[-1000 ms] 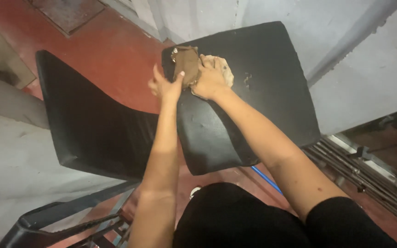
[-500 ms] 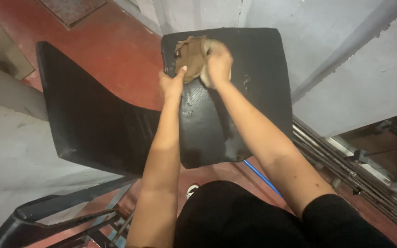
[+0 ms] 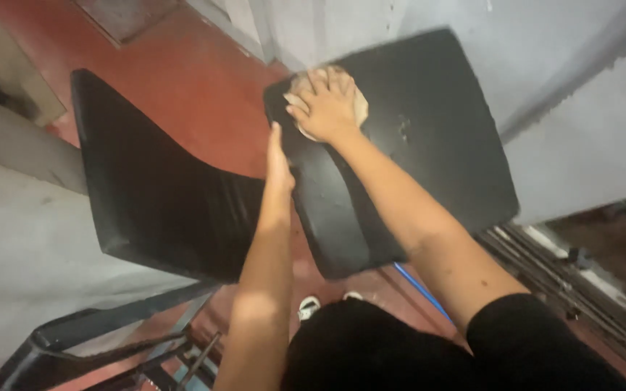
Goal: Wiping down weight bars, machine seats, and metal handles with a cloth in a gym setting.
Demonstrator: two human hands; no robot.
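Since half a second ago, the brown part of the cloth that my left hand was pinching at the panel's top corner has gone out of view, and my right hand (image 3: 325,103) has spread out from a bunched fist. Right hand: fingers splayed and flat, palm down, pressing the pale cloth (image 3: 360,107) against the black seat panel (image 3: 429,152); nothing is clasped, the hand lies open on top, and only a rim of cloth shows around the fingers and at the heel of the palm. Cloth location: upper left corner of the panel, close to its edge. Left hand (image 3: 279,161): fingers straight and together, edge-on to the camera, set against the panel's left edge just below the cloth; whether the fingers curl behind that edge I cannot tell, so the grip is unclear. The panel is tilted, its top corner away from me, its lower end near my lap; a small pale scuff (image 3: 403,129) marks its face to the right of my wrist. To the left, a second black curved seat shell (image 3: 153,188) stands just beside the panel. Below: red floor (image 3: 182,80), white shoe tips (image 3: 309,308), a blue rod (image 3: 418,286). At the right, a stack of metal bars (image 3: 566,282) lies along the grey wall (image 3: 588,137).
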